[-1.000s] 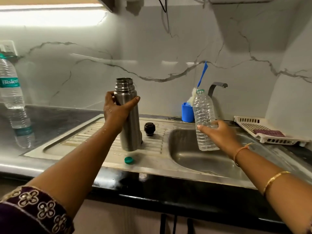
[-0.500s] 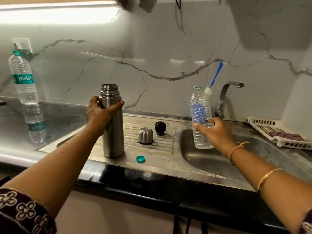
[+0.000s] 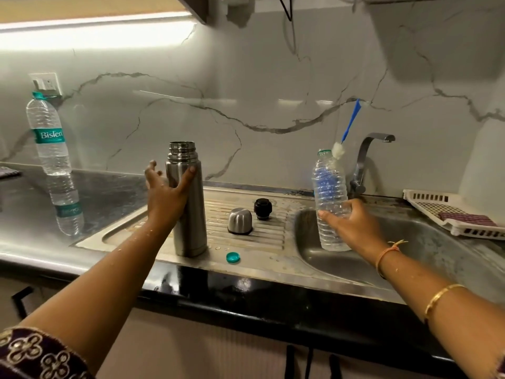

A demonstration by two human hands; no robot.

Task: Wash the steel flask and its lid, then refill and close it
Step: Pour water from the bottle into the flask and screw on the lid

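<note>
The steel flask [image 3: 188, 203] stands upright with its mouth uncovered on the sink's ribbed drainboard [image 3: 262, 242]. My left hand [image 3: 166, 195] is beside it with fingers spread and straight; only the thumb and palm touch its side. The steel cup lid [image 3: 240, 221] sits upside down to the flask's right, and the black stopper [image 3: 263, 208] is just behind it. My right hand [image 3: 352, 222] grips a clear, empty-looking plastic bottle [image 3: 329, 192] without a cap, held upright over the sink basin [image 3: 426, 250]. A small teal bottle cap [image 3: 233, 257] lies near the drainboard's front edge.
A capped Bisleri water bottle [image 3: 49, 135] stands on the dark counter at the far left. The faucet [image 3: 366, 160] and a blue-handled bottle brush [image 3: 349, 124] are behind the basin. A white plastic rack [image 3: 453, 214] with a cloth sits at the right.
My left hand has loosened from a full grip on the flask to spread fingers. The flask stands still on the drainboard. My right hand keeps the plastic bottle over the basin.
</note>
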